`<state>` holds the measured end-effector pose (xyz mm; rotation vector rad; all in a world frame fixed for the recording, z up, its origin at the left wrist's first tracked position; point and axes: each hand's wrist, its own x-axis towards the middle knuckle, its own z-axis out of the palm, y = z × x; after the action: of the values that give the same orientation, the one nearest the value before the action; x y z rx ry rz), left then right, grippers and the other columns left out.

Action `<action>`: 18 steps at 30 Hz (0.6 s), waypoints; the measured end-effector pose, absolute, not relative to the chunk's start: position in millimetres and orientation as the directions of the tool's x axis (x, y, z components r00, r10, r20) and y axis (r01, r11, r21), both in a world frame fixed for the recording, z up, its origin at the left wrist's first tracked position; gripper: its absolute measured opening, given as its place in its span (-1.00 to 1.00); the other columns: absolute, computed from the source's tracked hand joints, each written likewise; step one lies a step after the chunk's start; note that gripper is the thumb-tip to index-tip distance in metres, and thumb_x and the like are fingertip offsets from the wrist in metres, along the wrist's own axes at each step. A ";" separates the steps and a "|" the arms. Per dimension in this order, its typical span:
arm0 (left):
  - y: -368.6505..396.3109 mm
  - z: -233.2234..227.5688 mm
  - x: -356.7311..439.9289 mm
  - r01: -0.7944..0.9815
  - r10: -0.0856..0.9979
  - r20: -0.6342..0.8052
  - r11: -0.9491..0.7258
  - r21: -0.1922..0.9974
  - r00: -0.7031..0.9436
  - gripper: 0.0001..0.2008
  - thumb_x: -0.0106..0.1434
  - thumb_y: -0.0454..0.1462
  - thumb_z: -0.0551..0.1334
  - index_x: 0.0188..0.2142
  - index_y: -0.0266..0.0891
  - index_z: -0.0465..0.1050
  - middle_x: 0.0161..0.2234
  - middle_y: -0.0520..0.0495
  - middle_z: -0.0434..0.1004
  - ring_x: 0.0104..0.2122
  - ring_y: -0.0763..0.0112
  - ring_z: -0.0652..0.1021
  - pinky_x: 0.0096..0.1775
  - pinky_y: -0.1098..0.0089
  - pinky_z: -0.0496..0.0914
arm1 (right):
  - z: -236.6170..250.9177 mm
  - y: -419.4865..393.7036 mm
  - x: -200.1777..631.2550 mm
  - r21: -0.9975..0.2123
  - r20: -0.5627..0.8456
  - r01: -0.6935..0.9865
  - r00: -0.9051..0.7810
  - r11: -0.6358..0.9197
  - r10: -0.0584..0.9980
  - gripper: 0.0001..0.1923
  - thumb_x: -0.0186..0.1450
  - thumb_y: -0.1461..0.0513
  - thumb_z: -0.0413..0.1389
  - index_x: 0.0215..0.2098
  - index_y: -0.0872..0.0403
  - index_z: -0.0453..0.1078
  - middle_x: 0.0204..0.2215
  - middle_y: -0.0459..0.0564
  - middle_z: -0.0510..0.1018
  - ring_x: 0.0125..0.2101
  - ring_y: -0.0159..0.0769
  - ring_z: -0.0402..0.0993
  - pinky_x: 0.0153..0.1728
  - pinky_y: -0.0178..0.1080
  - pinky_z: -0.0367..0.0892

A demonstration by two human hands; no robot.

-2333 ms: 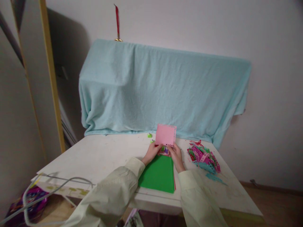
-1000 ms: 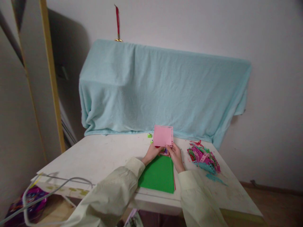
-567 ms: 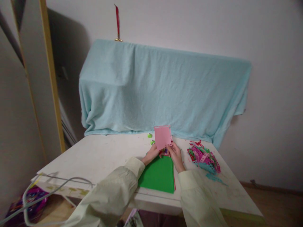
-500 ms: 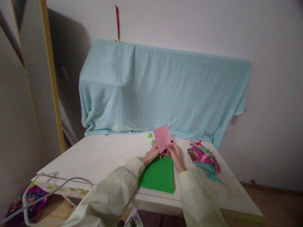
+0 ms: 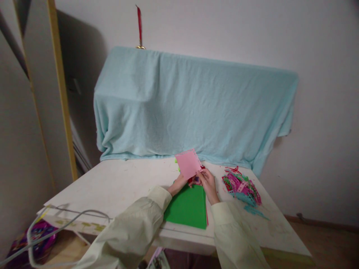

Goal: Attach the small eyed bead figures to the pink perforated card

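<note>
A pink sheet of paper (image 5: 188,164), with small cut-outs along its upper and right edges, is held up between my two hands above the table. My left hand (image 5: 179,184) pinches it at the lower left corner. At the lower right, my right hand (image 5: 208,181) grips its edge with thumb and fingers. Below my hands lies a stack of green paper (image 5: 187,207), with a red edge showing at its right side. Something red and patterned (image 5: 195,181) shows between my hands, mostly hidden by the paper and fingers.
A pile of colourful punched paper strips (image 5: 242,186) lies on the white table (image 5: 126,179) to the right. Small green objects (image 5: 176,161) are partly hidden behind the pink paper. A light blue cloth (image 5: 196,108) hangs behind the table. A grey cable (image 5: 70,222) loops at the left corner.
The pink paper has turned and shifted left between my hands, so it covers more of the small green objects. Both hands stay in nearly the same place.
</note>
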<state>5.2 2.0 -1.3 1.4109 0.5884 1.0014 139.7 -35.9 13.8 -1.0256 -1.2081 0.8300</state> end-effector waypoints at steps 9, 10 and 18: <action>-0.3 4.0 6.1 -0.221 0.848 0.235 -0.144 0.965 0.475 -0.56 0.17 0.06 0.15 -0.46 -0.31 0.34 -0.67 0.05 0.29 -0.68 0.54 0.31 -0.56 0.47 0.28 | 11.9 -35.7 140.6 -0.948 0.314 0.002 0.166 0.318 0.935 -0.68 0.15 -0.02 0.17 -0.40 0.05 0.32 -0.64 -0.19 0.37 -0.68 -0.44 0.22 -0.66 -0.37 0.14; -0.8 5.1 6.4 -0.219 0.848 0.236 -0.146 0.965 0.474 -0.56 0.17 0.06 0.16 -0.47 -0.31 0.33 -0.66 0.05 0.30 -0.68 0.54 0.31 -0.56 0.47 0.27 | 11.1 -35.7 140.7 -0.951 0.307 0.003 0.146 0.310 0.940 -0.69 0.17 -0.02 0.16 -0.41 0.05 0.32 -0.66 -0.20 0.36 -0.69 -0.44 0.21 -0.67 -0.38 0.12; 0.5 3.3 8.4 -0.221 0.823 0.245 -0.149 0.964 0.513 -0.62 0.18 -0.01 0.14 -0.49 -0.31 0.33 -0.65 0.04 0.31 -0.69 0.55 0.32 -0.59 0.49 0.26 | 2.2 -31.2 143.0 -0.965 0.262 -0.015 0.067 0.263 0.963 -0.66 0.18 -0.05 0.12 -0.45 0.05 0.28 -0.72 -0.22 0.33 -0.73 -0.44 0.24 -0.72 -0.40 0.07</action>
<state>8.4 0.5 3.3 1.4420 0.5579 0.9957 143.0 -31.2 2.2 -1.0249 -1.2589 0.9780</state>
